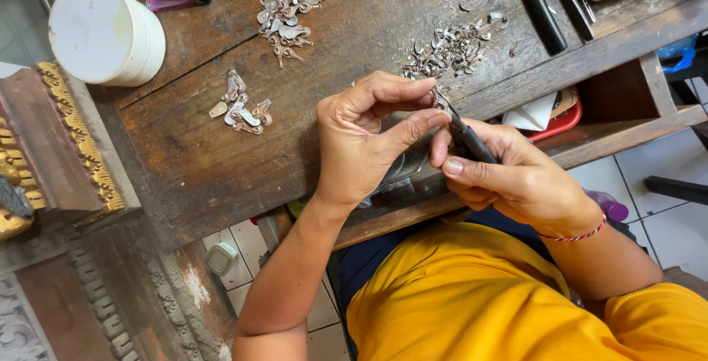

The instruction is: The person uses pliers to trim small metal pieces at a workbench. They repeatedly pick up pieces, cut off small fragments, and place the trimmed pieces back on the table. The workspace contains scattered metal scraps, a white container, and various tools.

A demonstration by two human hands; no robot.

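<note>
Two hands met over the near edge of a worn wooden table [221, 154], white floor tiles below.

The right hand [516, 180] gripped dark pliers [468, 140], long axis slanting up-left, tips on a small silver piece [440, 99] pinched by the left hand [361, 140]. Beyond the piece lay silver heaps [446, 47], farther off a white tub [107, 33].

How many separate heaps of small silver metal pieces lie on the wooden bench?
3. One heap sits at the top centre, a second heap right of it above the hands, a third smaller cluster left of centre. A few loose bits lie nearby; more may be hidden behind the hands.
</note>
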